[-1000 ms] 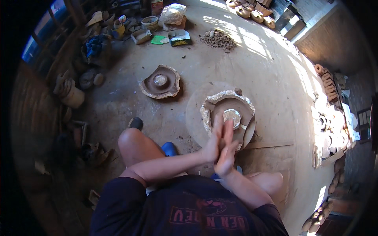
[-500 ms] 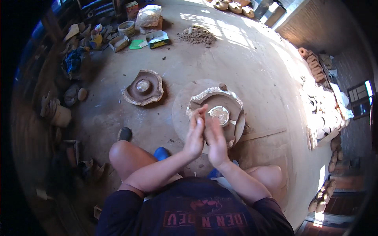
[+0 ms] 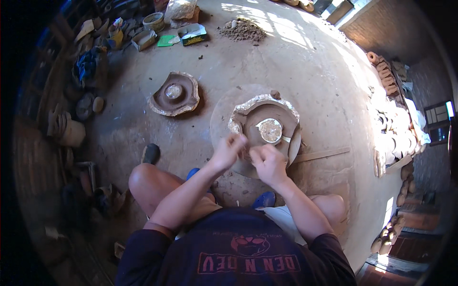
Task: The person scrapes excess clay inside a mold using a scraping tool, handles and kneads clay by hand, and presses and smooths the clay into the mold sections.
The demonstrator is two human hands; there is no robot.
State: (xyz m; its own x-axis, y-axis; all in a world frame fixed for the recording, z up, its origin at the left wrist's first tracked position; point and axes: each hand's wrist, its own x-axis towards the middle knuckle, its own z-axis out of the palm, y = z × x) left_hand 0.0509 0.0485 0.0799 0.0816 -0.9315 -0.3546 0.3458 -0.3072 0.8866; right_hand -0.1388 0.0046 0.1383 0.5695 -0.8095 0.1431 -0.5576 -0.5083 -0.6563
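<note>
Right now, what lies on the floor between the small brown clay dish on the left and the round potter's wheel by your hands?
In the head view, only bare dusty floor separates the small brown clay dish from the round potter's wheel.

Left hand [image 3: 228, 151] and right hand [image 3: 268, 164] held close together, fingers loosely curled, forearms extended forward, slightly apart.

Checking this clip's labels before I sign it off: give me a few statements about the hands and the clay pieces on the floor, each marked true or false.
1. Both hands, left hand and right hand, are over the near edge of the round wheel. True.
2. A small pale bowl sits at the wheel's centre. True.
3. The second clay mould lies to the person's right. False: it lies to the left.
4. The loose clay heap is between the person's knees. False: it lies far across the floor.
</note>
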